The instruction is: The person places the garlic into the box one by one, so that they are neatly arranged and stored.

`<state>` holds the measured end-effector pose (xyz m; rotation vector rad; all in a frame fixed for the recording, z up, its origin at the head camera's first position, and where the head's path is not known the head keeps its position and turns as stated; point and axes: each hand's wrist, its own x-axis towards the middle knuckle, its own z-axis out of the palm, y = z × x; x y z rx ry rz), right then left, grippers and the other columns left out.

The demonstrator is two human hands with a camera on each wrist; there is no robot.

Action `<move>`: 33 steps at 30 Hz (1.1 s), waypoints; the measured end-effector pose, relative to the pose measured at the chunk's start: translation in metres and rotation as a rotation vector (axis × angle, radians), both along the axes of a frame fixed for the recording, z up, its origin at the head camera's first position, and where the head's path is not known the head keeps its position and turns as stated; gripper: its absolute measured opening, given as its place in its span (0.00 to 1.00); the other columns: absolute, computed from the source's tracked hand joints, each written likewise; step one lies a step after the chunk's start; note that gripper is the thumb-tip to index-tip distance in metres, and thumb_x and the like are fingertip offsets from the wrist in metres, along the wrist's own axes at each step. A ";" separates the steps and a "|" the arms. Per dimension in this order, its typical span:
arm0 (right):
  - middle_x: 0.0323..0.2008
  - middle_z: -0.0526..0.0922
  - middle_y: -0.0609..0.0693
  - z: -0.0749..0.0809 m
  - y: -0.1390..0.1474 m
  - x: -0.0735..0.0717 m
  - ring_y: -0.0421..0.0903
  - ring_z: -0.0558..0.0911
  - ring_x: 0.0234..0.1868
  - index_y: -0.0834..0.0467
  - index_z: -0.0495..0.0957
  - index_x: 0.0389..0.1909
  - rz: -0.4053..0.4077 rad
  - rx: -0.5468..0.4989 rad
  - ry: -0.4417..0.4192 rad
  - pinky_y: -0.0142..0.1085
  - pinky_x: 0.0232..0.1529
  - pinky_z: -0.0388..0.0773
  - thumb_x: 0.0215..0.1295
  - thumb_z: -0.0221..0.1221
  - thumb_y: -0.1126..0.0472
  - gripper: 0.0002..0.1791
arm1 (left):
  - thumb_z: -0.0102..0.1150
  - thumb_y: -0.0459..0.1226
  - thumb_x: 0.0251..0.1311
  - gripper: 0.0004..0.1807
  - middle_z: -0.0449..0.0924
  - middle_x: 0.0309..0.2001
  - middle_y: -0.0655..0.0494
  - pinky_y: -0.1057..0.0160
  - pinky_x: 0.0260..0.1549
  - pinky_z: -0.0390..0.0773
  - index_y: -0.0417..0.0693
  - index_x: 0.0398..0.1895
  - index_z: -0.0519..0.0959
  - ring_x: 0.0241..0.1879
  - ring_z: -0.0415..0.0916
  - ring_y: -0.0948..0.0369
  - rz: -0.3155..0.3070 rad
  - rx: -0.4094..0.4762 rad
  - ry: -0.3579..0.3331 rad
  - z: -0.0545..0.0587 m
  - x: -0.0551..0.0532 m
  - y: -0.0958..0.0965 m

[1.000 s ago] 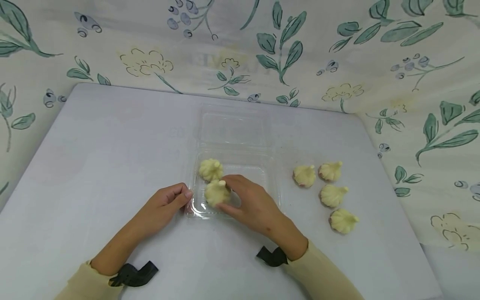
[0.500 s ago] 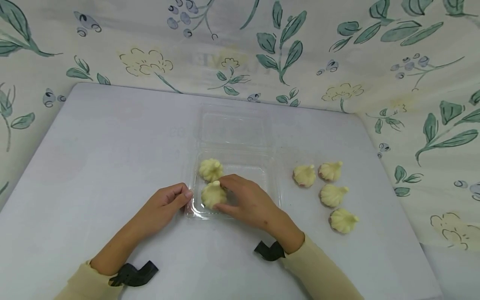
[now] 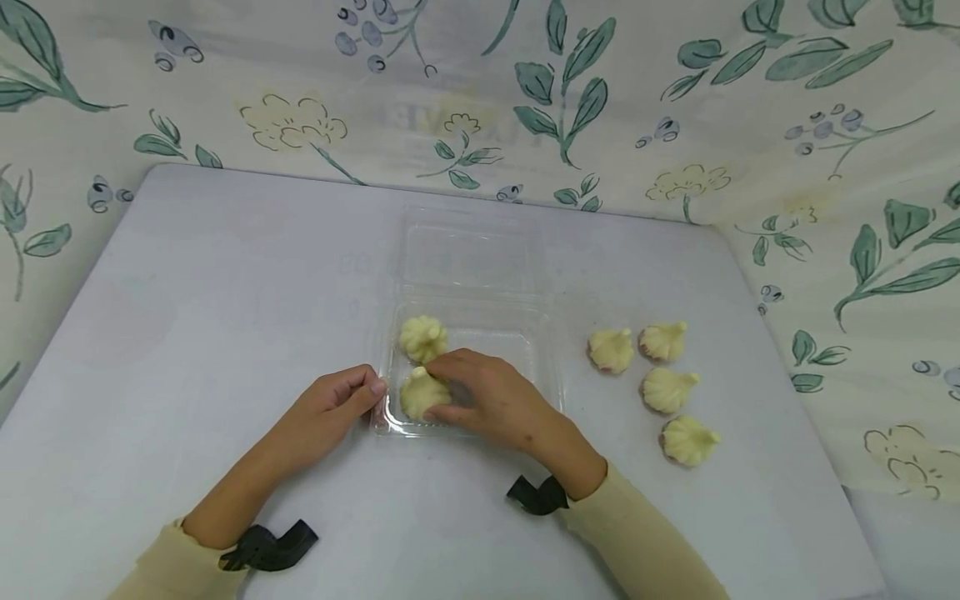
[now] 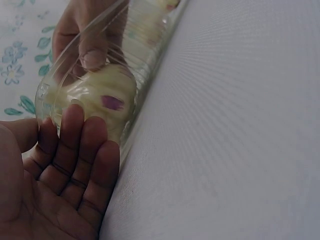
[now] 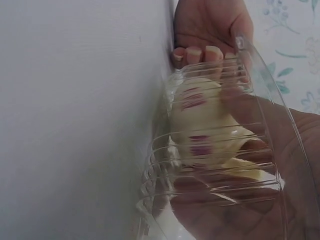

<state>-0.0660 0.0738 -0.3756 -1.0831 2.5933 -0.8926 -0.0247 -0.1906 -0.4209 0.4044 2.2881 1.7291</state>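
A clear plastic clamshell container (image 3: 517,333) lies opened on the table, its lid (image 3: 471,250) folded back away from me. In its left part one garlic bulb (image 3: 423,337), pale with a knobby stem, sits behind a second garlic bulb (image 3: 422,395). My right hand (image 3: 495,396) reaches into the tray and holds that nearer bulb between thumb and fingers. Purple patches show on this bulb (image 4: 97,95) through the wall in the left wrist view. My left hand (image 3: 326,417) pinches the container's near left rim, fingertips (image 4: 72,120) against the outer wall.
To the right of the container, several more garlic bulbs (image 3: 667,390) lie loose on the white table (image 3: 225,275). A flowered cloth (image 3: 450,92) hangs behind the table and along its sides. Black straps (image 3: 270,546) hang at both wrists.
My right hand has shifted slightly left with the garlic bulb, bringing it lower and further toward the container's left wall. The left hand has kept its place on the rim.
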 end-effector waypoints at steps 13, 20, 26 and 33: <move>0.53 0.86 0.47 0.003 -0.001 0.003 0.44 0.85 0.54 0.55 0.76 0.57 -0.083 -0.037 -0.181 0.38 0.55 0.80 0.62 0.76 0.55 0.27 | 0.51 0.40 0.81 0.16 0.77 0.30 0.52 0.62 0.37 0.73 0.45 0.31 0.76 0.34 0.73 0.55 -0.004 0.018 -0.003 0.000 0.000 0.003; 0.45 0.83 0.44 0.002 -0.003 0.001 0.42 0.86 0.53 0.56 0.77 0.48 -0.088 -0.096 -0.228 0.34 0.54 0.80 0.62 0.76 0.58 0.20 | 0.51 0.41 0.81 0.16 0.76 0.30 0.51 0.62 0.36 0.72 0.46 0.31 0.76 0.33 0.72 0.56 0.011 -0.009 -0.014 0.001 0.001 0.000; 0.46 0.85 0.46 0.002 -0.001 0.001 0.43 0.86 0.52 0.56 0.77 0.49 -0.085 -0.077 -0.202 0.33 0.53 0.80 0.64 0.75 0.58 0.19 | 0.52 0.41 0.81 0.16 0.76 0.30 0.51 0.63 0.36 0.72 0.46 0.31 0.76 0.34 0.72 0.56 0.013 -0.015 -0.017 0.001 0.000 -0.001; 0.43 0.87 0.48 0.005 0.001 0.001 0.43 0.86 0.46 0.56 0.79 0.45 -0.084 -0.034 -0.159 0.37 0.49 0.82 0.65 0.74 0.57 0.15 | 0.51 0.41 0.81 0.16 0.76 0.30 0.52 0.63 0.36 0.72 0.46 0.32 0.76 0.34 0.72 0.56 0.014 -0.009 -0.019 0.001 0.000 0.000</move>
